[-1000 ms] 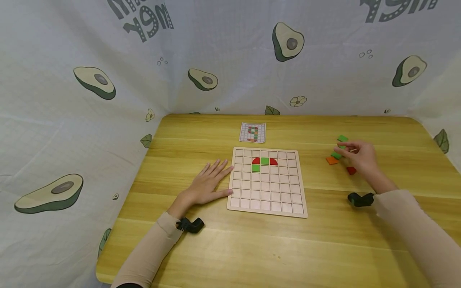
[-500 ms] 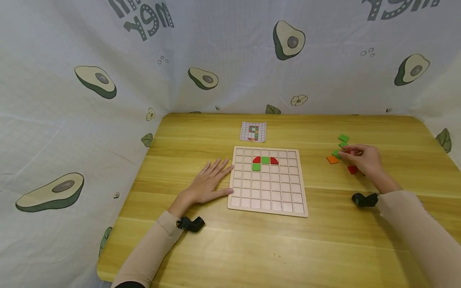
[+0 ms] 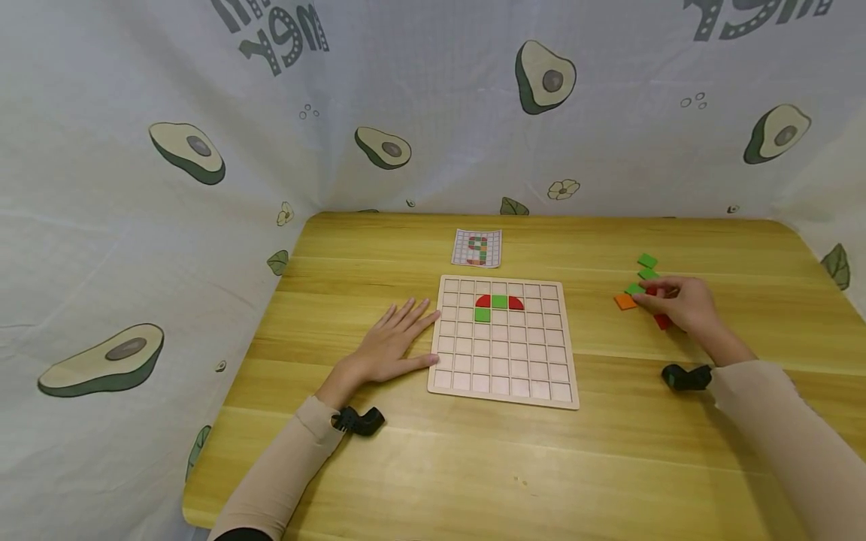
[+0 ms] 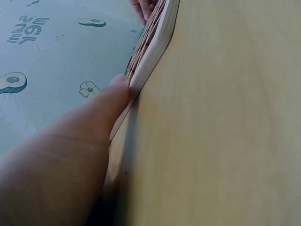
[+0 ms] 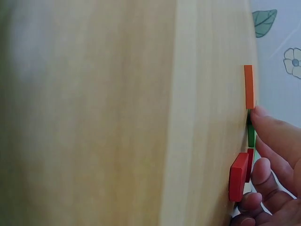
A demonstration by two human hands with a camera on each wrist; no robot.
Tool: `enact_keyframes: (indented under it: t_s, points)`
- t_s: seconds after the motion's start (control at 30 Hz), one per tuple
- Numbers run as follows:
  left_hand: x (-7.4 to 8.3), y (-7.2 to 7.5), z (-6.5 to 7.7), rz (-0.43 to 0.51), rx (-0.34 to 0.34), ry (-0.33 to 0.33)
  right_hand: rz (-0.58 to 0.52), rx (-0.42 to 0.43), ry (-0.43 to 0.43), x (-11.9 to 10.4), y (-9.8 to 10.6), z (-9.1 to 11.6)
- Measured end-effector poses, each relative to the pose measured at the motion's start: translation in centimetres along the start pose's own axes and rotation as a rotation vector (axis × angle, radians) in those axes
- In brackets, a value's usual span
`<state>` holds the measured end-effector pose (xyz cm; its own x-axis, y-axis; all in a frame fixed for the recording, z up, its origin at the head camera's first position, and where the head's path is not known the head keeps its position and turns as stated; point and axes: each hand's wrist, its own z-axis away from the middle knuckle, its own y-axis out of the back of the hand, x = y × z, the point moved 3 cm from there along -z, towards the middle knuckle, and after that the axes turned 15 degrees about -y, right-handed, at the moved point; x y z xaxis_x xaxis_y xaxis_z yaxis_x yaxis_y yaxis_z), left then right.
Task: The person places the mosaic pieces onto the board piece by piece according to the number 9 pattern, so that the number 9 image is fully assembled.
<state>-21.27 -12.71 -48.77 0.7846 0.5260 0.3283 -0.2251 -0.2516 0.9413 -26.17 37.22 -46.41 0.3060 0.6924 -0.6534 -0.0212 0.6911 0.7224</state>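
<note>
My left hand [image 3: 392, 349] lies flat with fingers spread, its fingertips and thumb touching the left edge of the wooden grid board [image 3: 501, 383]. In the left wrist view, the thumb [image 4: 106, 106] presses that edge. At the right, my right hand [image 3: 683, 304] has its thumb and index finger at opposite edges of a green square tile [image 5: 251, 128], low on the table. The orange tile [image 3: 625, 301] lies just beside the thumb. Under the hand are a red tile [image 5: 238, 176] and another red piece [image 5: 249, 165], partly hidden. The other fingers curl loosely.
On the board sit two red quarter-round tiles, a green tile [image 3: 499, 301] and another green tile [image 3: 482, 315]. A printed pattern card [image 3: 476, 249] lies behind it. Two more green tiles [image 3: 647, 261] lie beyond the right hand. A patterned cloth [image 3: 433, 98] hangs behind the table.
My right hand has moved down and nearer from the farther green tiles to the green tile beside the orange one. The left hand and the board's tiles have not moved.
</note>
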Motion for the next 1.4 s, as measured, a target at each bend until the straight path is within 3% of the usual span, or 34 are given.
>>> enact_keyframes:
  t_s: [0.37, 0.8, 1.4]
  points:
    - [-0.04, -0.04, 0.08, 0.0, -0.009, 0.003, 0.039, 0.014, 0.017, 0.18, -0.08, -0.13]
    - [-0.26, -0.26, 0.08, -0.01, -0.019, 0.0, 0.078, 0.08, 0.164, 0.24, -0.24, -0.21]
    - [-0.61, -0.78, -0.01, -0.017, -0.024, 0.011, 0.021, 0.078, 0.168, -0.44, 0.26, 0.55]
